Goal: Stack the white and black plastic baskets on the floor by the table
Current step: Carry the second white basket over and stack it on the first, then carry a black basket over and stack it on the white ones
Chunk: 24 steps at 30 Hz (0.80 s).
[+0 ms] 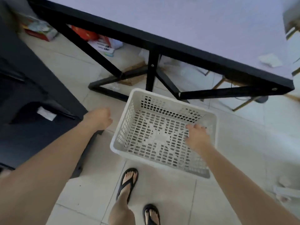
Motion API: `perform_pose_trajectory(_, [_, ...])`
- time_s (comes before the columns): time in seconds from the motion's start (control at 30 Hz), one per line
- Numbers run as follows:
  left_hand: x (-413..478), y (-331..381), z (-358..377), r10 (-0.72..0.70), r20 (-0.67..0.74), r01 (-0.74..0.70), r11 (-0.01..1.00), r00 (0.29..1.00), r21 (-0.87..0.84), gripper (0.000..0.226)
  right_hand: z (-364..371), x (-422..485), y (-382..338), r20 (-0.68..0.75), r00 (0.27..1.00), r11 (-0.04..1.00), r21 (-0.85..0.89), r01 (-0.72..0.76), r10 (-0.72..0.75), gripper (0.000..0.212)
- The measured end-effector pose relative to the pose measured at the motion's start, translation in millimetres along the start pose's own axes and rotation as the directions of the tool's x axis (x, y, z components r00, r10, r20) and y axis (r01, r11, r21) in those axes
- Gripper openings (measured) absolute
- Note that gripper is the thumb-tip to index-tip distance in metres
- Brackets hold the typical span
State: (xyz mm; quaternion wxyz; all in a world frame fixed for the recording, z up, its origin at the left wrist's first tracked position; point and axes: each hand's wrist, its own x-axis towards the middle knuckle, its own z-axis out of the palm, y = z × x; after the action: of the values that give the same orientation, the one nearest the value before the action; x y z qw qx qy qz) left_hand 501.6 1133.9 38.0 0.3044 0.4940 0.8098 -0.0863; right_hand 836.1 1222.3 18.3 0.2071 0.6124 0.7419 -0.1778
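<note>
A white perforated plastic basket (129,111) stands upright on the tiled floor just in front of the table's black legs. My right hand (197,138) hovers over the basket's right inner side, fingers spread, with blurred fingertips close to the right wall and no clear grip on it. My left hand (99,117) hangs to the left of the basket, apart from it, fingers loosely curled and holding nothing. No black basket can be made out for certain; a large dark shape (29,98) fills the left side.
The table (186,21) has a pale top and black frame, with angled legs (151,73) right behind the basket. Boxes and bags (97,41) lie under it. My sandalled feet (128,181) stand on tiles below the basket. A chair leg (243,103) is at right.
</note>
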Motion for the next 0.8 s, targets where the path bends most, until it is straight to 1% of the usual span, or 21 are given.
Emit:
perform_pose_trajectory(0.1, [-65, -17, -1, -0.063, -0.057, 0.062, 0.998, 0.996, -0.019, 0.029, -19, -35, -49, -0.004, 0.978, 0.977, -0.033, 0.21, -0.21, 0.047])
perform_pose_trajectory(0.17, [-115, -30, -1, -0.136, -0.064, 0.135, 0.991, 0.989, -0.009, 0.022, -30, -69, -85, 0.019, 0.943, 0.94, -0.076, 0.332, -0.332, 0.045])
perform_pose_trajectory(0.2, [-141, -39, -1, -0.182, -0.074, 0.182, 0.983, 0.981, -0.011, 0.022, -33, -88, -105, 0.02, 0.914, 0.908, -0.107, 0.405, -0.405, 0.044])
perform_pose_trajectory(0.3, [-215, -74, 1, -0.304, -0.101, 0.298, 0.952, 0.947, -0.072, 0.022, -41, -153, -162, 0.018, 0.784, 0.765, -0.205, 0.61, -0.62, 0.04])
perform_pose_trajectory(0.4, [-292, -122, -1, -0.412, -0.084, 0.401, 0.908, 0.907, -0.121, 0.029, -47, -219, -220, 0.07, 0.649, 0.613, -0.263, 0.745, -0.758, 0.04])
perform_pose_trajectory(0.47, [-345, -156, -1, -0.502, -0.105, 0.486, 0.862, 0.859, -0.143, 0.033, -47, -261, -258, 0.11, 0.557, 0.515, -0.269, 0.814, -0.823, 0.038])
perform_pose_trajectory(0.53, [-399, -189, 1, -0.605, -0.135, 0.578, 0.793, 0.785, -0.191, 0.035, -43, -300, -296, 0.154, 0.472, 0.412, -0.307, 0.858, -0.868, 0.035])
perform_pose_trajectory(0.57, [-427, -206, 4, -0.651, -0.139, 0.618, 0.755, 0.747, -0.219, 0.036, -41, -321, -315, 0.177, 0.43, 0.359, -0.326, 0.874, -0.885, 0.035])
perform_pose_trajectory(0.63, [-483, -244, 12, -0.712, -0.124, 0.668, 0.695, 0.692, -0.264, 0.034, -32, -362, -355, 0.221, 0.352, 0.26, -0.357, 0.897, -0.909, 0.035])
perform_pose_trajectory(0.73, [-565, -298, 31, -0.799, -0.096, 0.72, 0.58, 0.593, -0.38, 0.029, -10, -426, -417, 0.261, 0.269, 0.16, -0.373, 0.914, -0.927, 0.034])
perform_pose_trajectory(0.8, [-614, -335, 49, -0.835, -0.079, 0.744, 0.524, 0.545, -0.414, 0.03, 12, -472, -460, 0.268, 0.229, 0.117, -0.377, 0.919, -0.936, 0.034])
